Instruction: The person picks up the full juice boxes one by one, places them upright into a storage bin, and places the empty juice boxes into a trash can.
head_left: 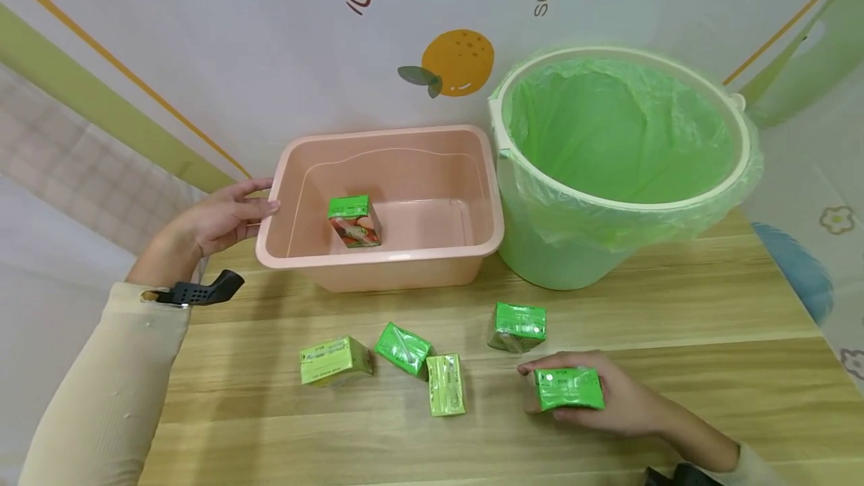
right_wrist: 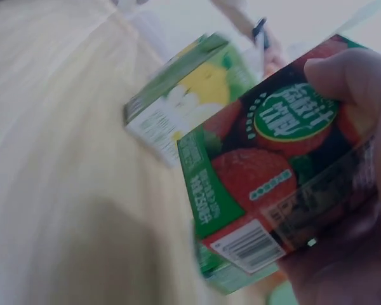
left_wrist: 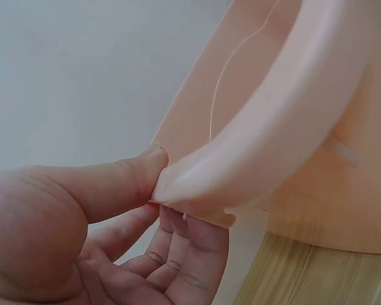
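Note:
My left hand [head_left: 226, 220] pinches the left rim of a pink plastic basin [head_left: 381, 256]; in the left wrist view the thumb lies over the rim [left_wrist: 260, 133] and the fingers curl beneath it. One green-topped juice box [head_left: 355, 225] stands inside that basin. Over the right part of the table, my right hand [head_left: 624, 400] grips another green-topped juice box [head_left: 570, 388]. Its dark side with red fruit pictures [right_wrist: 251, 171] faces the right wrist camera. Just behind this hand stands a similar green-topped juice box [head_left: 518, 321].
Left of the right hand are a green-topped juice box [head_left: 405, 349] and two yellow-green juice boxes, one farther left [head_left: 331, 361] and one nearer [head_left: 447, 388]. A green bin [head_left: 560, 253] lined with a plastic bag stands right of the basin. A printed curtain [head_left: 270, 43] hangs behind.

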### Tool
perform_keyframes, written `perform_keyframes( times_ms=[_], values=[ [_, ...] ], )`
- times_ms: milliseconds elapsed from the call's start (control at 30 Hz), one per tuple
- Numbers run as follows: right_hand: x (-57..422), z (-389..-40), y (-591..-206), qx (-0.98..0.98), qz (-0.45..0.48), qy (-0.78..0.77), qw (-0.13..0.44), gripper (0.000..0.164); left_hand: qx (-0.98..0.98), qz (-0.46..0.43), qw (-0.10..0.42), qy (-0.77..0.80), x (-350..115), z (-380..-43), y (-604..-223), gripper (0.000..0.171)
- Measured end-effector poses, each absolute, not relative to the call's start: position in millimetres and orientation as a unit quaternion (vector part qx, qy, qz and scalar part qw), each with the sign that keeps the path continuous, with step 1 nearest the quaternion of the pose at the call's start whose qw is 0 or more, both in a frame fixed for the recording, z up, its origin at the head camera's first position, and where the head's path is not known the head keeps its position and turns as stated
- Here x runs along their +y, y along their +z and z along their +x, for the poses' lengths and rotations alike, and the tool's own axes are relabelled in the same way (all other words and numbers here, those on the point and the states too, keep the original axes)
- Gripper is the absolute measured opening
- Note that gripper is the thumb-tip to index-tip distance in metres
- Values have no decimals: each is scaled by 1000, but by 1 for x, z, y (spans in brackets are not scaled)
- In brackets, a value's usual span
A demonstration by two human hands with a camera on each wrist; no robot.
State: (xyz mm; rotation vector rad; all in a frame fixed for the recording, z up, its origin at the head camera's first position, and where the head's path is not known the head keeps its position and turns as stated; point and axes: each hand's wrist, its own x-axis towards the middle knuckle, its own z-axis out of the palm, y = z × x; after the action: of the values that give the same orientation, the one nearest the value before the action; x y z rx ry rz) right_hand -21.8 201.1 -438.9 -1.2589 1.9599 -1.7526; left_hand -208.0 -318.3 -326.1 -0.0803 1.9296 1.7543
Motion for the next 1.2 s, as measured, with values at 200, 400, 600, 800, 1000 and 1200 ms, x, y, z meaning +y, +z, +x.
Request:
perform_keyframes(
  times_ms=[200, 400, 600, 800, 1000, 1200],
  values=[
    [203, -31, -418, 617, -430, -645, 137, 59, 723, -31, 259, 640, -317, -208, -326, 66],
    [213, -38, -394, 604, -398, -672, 156, 62, 722, -32, 261, 640, -318, -208, -324, 66],
    [213, -54, -363, 603, -415, -667, 139, 62, 724, -33, 263, 637, -318, -208, -325, 66],
    [204, -68, -330, 653, -361, -652, 134, 56, 721, -30, 261, 641, -319, -208, -326, 63],
    [189, -80, -303, 706, -287, -633, 134, 47, 720, -26, 259, 643, -320, -207, -326, 62],
    [164, -87, -280, 734, -249, -618, 126, 43, 727, -25, 263, 634, -318, -208, -325, 64]
  ],
)
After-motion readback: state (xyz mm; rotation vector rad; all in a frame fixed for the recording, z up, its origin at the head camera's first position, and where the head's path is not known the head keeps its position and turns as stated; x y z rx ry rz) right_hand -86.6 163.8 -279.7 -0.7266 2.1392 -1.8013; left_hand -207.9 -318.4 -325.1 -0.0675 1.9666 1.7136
